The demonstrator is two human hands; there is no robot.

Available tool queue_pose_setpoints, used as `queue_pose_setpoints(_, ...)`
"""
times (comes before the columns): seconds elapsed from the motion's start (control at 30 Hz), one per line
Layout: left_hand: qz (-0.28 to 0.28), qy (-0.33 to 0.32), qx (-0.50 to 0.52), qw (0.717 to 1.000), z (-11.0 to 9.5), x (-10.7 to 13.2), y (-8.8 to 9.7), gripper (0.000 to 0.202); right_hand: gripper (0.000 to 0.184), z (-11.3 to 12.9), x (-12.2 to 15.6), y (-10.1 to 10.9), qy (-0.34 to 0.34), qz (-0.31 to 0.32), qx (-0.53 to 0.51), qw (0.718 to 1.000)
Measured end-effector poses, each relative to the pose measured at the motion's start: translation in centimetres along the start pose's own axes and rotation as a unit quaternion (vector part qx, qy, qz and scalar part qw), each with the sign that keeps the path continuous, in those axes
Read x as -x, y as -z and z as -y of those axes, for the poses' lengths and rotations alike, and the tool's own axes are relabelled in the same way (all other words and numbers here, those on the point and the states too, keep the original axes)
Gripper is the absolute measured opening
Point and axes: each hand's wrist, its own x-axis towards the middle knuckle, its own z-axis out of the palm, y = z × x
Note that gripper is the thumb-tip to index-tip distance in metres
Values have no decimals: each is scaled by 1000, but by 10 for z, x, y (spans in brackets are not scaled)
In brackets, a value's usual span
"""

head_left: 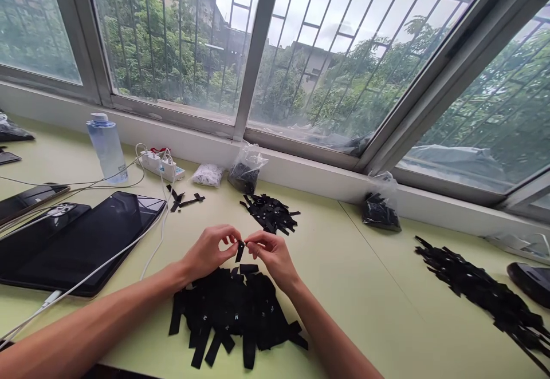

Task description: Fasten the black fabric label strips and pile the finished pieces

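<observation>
My left hand [215, 248] is closed in a pinch on a short black fabric strip [239, 252], which hangs down from the fingertips. From the other side, my right hand [271, 255] pinches at the strip's upper edge; its fingertips nearly meet those of the left. Below both hands spreads a large heap of black strips [230, 304], some carrying small white marks that look like a letter M. Just beyond the hands lies a smaller pile of black strips [270, 212], also with white marks.
Left stand a dark tablet [94, 241], white cables and a water bottle [107, 153]. Along the window are a power strip [162, 165], a white packet [208, 175] and plastic bags of black pieces [244, 176] [381, 210]. A long row of black strips [481, 293] lies right.
</observation>
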Motion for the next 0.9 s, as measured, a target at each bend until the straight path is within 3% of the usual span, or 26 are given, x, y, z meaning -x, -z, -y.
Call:
queue_pose_setpoints(0.23,-43,-32,4,999,-7,-1,5,14,23,5,1,-1,-9,23,5,1000)
queue_pose_setpoints(0.53,-53,-33,13,998,-7,-1,6,7,19,5,3,-3,-19,48,-20,998)
queue_pose_setpoints(0.73,-30,-19,21,999,-5,1,5,5,23,5,2,0,-42,44,21,998)
queue_pose_setpoints(0.9,-13,-12,32,999,-3,1,4,8,26,-2,2,-1,-86,61,-27,994)
